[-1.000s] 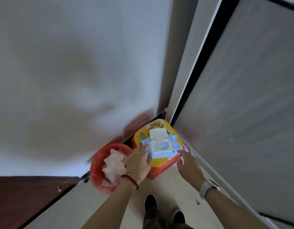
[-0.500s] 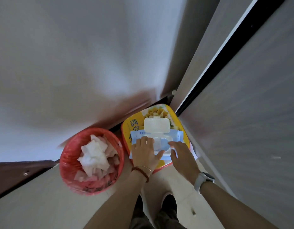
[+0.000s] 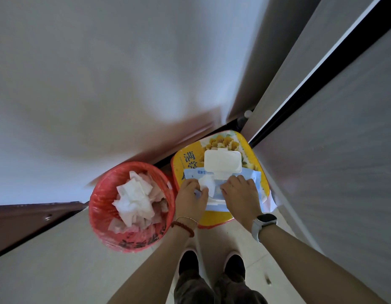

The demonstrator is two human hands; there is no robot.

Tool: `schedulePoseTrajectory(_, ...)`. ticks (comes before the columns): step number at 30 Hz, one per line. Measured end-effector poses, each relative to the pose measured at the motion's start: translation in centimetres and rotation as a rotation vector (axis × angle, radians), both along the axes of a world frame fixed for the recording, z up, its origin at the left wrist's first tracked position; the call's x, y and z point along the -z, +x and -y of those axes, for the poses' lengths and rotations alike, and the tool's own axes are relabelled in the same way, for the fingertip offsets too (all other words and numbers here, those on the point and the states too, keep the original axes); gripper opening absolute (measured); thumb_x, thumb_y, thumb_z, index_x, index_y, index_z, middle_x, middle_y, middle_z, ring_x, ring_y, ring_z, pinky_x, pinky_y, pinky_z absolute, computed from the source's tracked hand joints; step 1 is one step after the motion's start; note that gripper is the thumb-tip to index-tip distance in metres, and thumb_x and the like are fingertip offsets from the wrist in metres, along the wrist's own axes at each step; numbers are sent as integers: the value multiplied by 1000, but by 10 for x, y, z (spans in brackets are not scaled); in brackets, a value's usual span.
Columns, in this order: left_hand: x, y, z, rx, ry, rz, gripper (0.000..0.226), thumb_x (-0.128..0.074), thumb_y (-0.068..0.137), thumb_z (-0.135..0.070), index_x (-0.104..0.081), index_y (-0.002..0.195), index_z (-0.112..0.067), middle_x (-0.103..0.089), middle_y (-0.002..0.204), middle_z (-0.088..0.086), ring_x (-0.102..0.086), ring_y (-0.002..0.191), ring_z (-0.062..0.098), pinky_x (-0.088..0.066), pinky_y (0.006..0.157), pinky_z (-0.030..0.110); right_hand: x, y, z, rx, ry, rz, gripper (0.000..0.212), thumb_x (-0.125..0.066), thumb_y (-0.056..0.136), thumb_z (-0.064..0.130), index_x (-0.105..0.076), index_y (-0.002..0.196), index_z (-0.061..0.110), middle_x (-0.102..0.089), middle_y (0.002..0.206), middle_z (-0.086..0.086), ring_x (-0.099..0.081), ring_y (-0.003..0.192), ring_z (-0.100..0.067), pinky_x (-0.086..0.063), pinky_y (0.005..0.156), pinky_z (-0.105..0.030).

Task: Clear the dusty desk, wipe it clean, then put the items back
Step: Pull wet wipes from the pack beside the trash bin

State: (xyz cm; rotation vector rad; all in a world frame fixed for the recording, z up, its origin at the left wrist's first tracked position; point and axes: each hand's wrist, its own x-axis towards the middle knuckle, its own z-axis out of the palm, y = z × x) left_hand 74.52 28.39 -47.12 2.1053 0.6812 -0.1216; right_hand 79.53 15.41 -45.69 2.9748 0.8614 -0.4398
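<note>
A blue wet-wipe pack [image 3: 247, 174] lies on a yellow tin box [image 3: 212, 218] on the floor, its white flip lid [image 3: 223, 163] standing open. A white wipe [image 3: 207, 182] sticks up from the pack's opening. My left hand [image 3: 190, 199] pinches that wipe between thumb and fingers. My right hand [image 3: 241, 197] presses flat on the pack's right side, a watch on its wrist.
A red-lined waste bin [image 3: 133, 238] full of crumpled white wipes stands just left of the tin. A white wall rises behind, a grey panel with a dark gap to the right, a brown door edge [image 3: 25, 218] at far left. My shoes [image 3: 212, 263] stand on pale tiles.
Both hands closed in on the pack. The left hand now pinches a wipe drawn up from the opening, and the right hand has come down onto the pack. The view dipped lower.
</note>
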Motion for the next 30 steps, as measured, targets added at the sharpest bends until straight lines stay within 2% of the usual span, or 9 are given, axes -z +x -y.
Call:
schedulePoseTrajectory(3, 1, 0, 0, -5, -33, 9, 19, -63, 80, -8, -54, 65, -1, -51, 86, 4, -50, 74, 20, -38, 68, 24, -2, 1, -4, -141, -54, 45, 28, -81, 44, 10, -55, 51, 16, -49, 52, -2, -49, 50, -21, -31, 46, -26)
schedulePoseTrajectory(10, 0, 0, 1, -16, -34, 12, 22, -64, 80, -8, -48, 63, -9, -50, 88, 0, -50, 78, 16, -45, 71, 27, 3, 7, -6, -260, -75, 106, 30, -82, 44, 9, -52, 49, 13, -47, 49, -4, -47, 47, -21, -35, 45, -25)
schedulePoseTrajectory(16, 1, 2, 0, -2, -20, -27, 21, -62, 81, -11, -49, 66, -8, -49, 88, 0, -49, 79, 14, -36, 67, 19, 11, 8, -1, -165, 61, 130, 28, -81, 51, 6, -53, 53, 11, -50, 51, -6, -48, 47, -21, -35, 43, -25)
schedulePoseTrajectory(20, -1, 4, 0, -20, -20, -19, 37, -61, 82, -10, -37, 55, -19, -48, 84, 2, -47, 75, 17, -32, 63, 17, 13, 5, 6, -67, 236, 95, 24, -75, 60, 2, -52, 56, 8, -51, 52, -9, -50, 48, -24, -32, 42, -27)
schedulePoseTrajectory(23, -1, 5, 0, -34, -18, -21, 43, -61, 82, -11, -31, 54, -25, -48, 86, 2, -47, 76, 16, -32, 64, 18, 10, 6, 21, 156, 416, -88, 11, -57, 78, 4, -55, 67, 3, -55, 66, -13, -53, 63, -27, -40, 52, -35)
schedulePoseTrajectory(25, -1, 4, 0, -35, -19, -23, 42, -61, 82, -11, -32, 54, -23, -48, 85, 3, -48, 77, 17, -34, 65, 20, 6, 5, 30, 272, 499, -224, 6, -56, 83, 5, -57, 78, 2, -58, 77, -14, -52, 73, -27, -43, 63, -36)
schedulePoseTrajectory(27, 0, 4, 1, -36, -21, -25, 44, -61, 82, -10, -31, 53, -24, -48, 84, 4, -47, 76, 18, -31, 62, 18, 3, 1, 31, 236, 543, -208, 11, -60, 81, 10, -59, 90, 3, -62, 86, -13, -56, 78, -27, -48, 66, -39)
schedulePoseTrajectory(30, -1, 5, 2, -45, -28, -24, 45, -61, 82, -9, -31, 53, -25, -47, 83, 4, -47, 76, 19, -28, 60, 18, 5, -1, 23, 87, 446, -140, 34, -74, 72, 14, -61, 103, 11, -65, 95, -13, -61, 82, -29, -53, 65, -41)
